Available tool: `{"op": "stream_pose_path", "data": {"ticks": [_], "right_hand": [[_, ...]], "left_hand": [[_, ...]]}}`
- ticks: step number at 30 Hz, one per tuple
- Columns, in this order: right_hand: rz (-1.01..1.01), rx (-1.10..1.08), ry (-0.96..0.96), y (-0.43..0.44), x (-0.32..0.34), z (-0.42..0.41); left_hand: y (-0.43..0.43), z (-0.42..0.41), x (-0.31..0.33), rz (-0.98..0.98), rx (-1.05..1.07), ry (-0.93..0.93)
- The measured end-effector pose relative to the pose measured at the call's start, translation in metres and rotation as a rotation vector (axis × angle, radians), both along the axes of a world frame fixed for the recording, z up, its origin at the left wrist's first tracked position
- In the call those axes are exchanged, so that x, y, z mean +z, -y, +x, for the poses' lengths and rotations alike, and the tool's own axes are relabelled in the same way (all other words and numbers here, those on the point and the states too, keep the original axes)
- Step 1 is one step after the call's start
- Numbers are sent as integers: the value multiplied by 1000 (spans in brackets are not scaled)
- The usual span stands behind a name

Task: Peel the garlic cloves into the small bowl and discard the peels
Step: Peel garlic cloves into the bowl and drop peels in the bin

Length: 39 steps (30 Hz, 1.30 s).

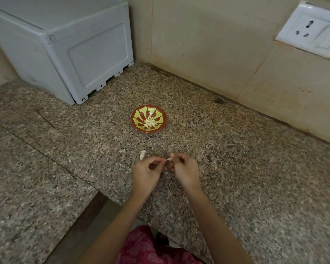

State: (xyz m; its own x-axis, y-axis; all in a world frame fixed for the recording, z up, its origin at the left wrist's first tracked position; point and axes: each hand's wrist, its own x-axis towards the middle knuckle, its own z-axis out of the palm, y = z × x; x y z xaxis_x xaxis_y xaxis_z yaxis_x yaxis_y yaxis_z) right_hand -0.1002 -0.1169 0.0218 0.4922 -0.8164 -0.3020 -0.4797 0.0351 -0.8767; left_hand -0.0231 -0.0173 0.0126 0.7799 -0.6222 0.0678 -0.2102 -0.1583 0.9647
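two walls meet in a corner behind the speckled granite counter (236,168), closing it at the back and on the right. a grey plastic box (74,44) stands at the back left, its front corner near the small bowl (161,113). between box, bowl and right wall the stone lies open, and more runs off to the left. the counter's front edge cuts diagonally across the lower left, under the forearms, with a red patterned garment (147,248) below it. a white socket plate (312,29) sits on the right wall, well above the stone.

the left hand (146,173) and right hand (186,173) are close together on the near side of the bowl, fingers curled in tight. both pinch one garlic clove (169,159), a pale bit of it showing between them. the bowl, red with a yellow-green pattern, holds a small heap of peeled cloves (151,123) in its middle. just beside the left hand a pale piece (142,154) lies on the stone, possibly an unpeeled clove, though it could be peel. small dark marks along the box's lower edge are too small to read.
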Motion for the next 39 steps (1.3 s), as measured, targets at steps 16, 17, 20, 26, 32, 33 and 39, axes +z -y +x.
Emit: {"op": "stream_pose_path", "data": {"ticks": [16, 17, 20, 26, 32, 33, 39], "right_hand": [[-471, 559, -98, 20, 9, -7], [-446, 550, -91, 20, 9, -7], [-363, 528, -57, 20, 11, -9], [-415, 572, -64, 22, 15, -9], [-488, 540, -66, 21, 15, -8], [-493, 527, -66, 20, 14, -8], [-423, 449, -144, 22, 7, -11]], "left_hand": [[-9, 13, -2, 76, -18, 156], [-9, 13, -2, 68, -16, 169], [-10, 15, -1, 47, -11, 218], [-11, 16, -4, 40, -21, 315], [-10, 13, -2, 40, -10, 226], [-9, 13, -2, 31, -2, 186], [-8, 14, -3, -109, 68, -94]]}}
